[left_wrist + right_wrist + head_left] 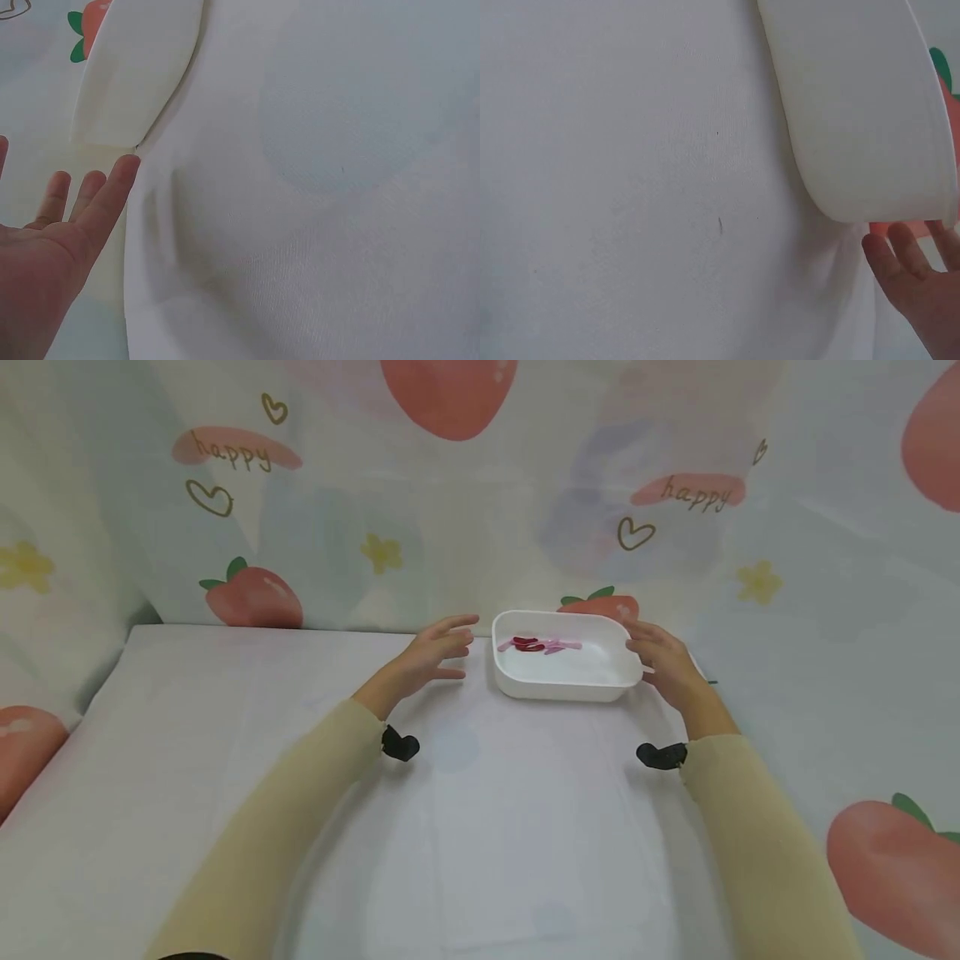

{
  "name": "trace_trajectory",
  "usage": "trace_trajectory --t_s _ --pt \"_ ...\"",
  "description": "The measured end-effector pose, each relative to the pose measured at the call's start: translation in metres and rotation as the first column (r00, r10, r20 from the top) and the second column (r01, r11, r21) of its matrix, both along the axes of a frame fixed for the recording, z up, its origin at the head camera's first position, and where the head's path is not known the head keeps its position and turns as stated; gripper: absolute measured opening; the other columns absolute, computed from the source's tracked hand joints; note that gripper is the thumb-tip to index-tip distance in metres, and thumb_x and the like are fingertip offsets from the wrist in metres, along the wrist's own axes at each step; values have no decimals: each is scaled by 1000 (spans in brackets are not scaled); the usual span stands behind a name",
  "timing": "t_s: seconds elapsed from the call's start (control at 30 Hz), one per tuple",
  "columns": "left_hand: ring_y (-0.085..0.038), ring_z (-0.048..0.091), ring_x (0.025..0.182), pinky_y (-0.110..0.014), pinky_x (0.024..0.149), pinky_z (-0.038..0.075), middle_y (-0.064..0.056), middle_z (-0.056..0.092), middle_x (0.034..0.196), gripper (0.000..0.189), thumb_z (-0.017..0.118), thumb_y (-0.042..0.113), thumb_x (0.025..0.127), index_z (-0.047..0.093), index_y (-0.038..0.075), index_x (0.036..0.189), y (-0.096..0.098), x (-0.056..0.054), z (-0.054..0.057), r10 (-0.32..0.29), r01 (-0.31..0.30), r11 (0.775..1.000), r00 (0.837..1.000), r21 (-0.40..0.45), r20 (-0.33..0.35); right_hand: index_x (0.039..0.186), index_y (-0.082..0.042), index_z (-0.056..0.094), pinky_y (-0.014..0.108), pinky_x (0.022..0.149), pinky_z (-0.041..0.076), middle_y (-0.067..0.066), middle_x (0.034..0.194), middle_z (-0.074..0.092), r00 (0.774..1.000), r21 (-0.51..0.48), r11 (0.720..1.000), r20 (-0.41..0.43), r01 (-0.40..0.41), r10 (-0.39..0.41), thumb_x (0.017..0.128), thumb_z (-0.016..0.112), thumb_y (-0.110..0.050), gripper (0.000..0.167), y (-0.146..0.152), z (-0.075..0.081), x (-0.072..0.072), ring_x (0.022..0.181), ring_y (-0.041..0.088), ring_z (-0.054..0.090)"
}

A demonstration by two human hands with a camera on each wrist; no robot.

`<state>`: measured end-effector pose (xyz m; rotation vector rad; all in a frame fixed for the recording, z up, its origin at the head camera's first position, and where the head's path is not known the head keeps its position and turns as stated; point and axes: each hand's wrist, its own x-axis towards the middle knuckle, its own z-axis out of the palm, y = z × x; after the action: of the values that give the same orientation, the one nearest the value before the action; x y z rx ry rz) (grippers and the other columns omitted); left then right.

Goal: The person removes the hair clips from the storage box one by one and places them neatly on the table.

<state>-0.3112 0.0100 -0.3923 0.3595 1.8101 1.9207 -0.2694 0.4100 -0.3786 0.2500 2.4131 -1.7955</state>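
A white rounded-corner tray (562, 692) stands near the table's far edge. Inside it, toward the left, lie several small slim pieces (529, 645), dark red and pink, too small to tell their kind. My left hand (423, 662) is held left of the tray with its fingers spread and nothing in it; the left wrist view shows a gap between fingertips and the tray (139, 67). At the tray's right end is my right hand (666, 664), its fingers extended at the rim. In the right wrist view the fingertips (901, 238) are right at the tray's end; contact is hard to make out.
A white cloth covers the table (487, 827). Behind it hangs a pale curtain (465, 527) printed with strawberries, hearts and lettering, close behind the tray. Black pieces (401, 743) stick out at both sleeve cuffs.
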Motion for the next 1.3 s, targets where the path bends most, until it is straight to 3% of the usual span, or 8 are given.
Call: trace_trajectory --t_s 0.2,0.47,0.77,1.0,1.3 --pt "-39 35 144 -56 105 46 -9 34 159 47 57 26 102 47 28 148 18 -6 -7 5 -7 999 998 45 65 160 -28 21 50 123 21 -4 169 2 995 -108 994 99 -6 17 105 50 -32 62 9 -8 -1 153 34 12" --pt "-38 40 140 -58 101 49 -6 36 158 45 55 27 103 48 29 147 40 -10 -10 8 -18 996 992 83 124 160 -30 19 47 123 22 -7 168 -1 992 -198 980 117 -31 55 107 45 -29 59 16 -15 -1 152 30 16" --pt "-36 33 145 -60 100 49 -4 30 162 47 53 24 103 45 33 149 51 -15 -11 51 -53 999 989 5 140 160 -31 21 48 123 21 -5 169 -4 989 -176 983 131 -46 70 107 42 -27 57 18 -19 -8 150 30 19" --pt "-31 41 140 -57 100 51 -6 29 163 58 57 13 101 39 30 153 53 -17 -19 35 -38 999 977 10 210 159 -33 22 46 122 24 -3 169 -3 990 -160 987 140 -13 36 106 40 -17 59 14 -23 -10 147 30 23" --pt "-33 48 135 -51 100 53 -9 33 160 62 59 10 100 39 36 152 54 -18 -26 24 -23 1000 982 -7 187 158 -37 26 44 121 29 -3 169 0 992 -122 991 118 46 -32 106 37 -16 57 15 -33 -11 146 31 26"
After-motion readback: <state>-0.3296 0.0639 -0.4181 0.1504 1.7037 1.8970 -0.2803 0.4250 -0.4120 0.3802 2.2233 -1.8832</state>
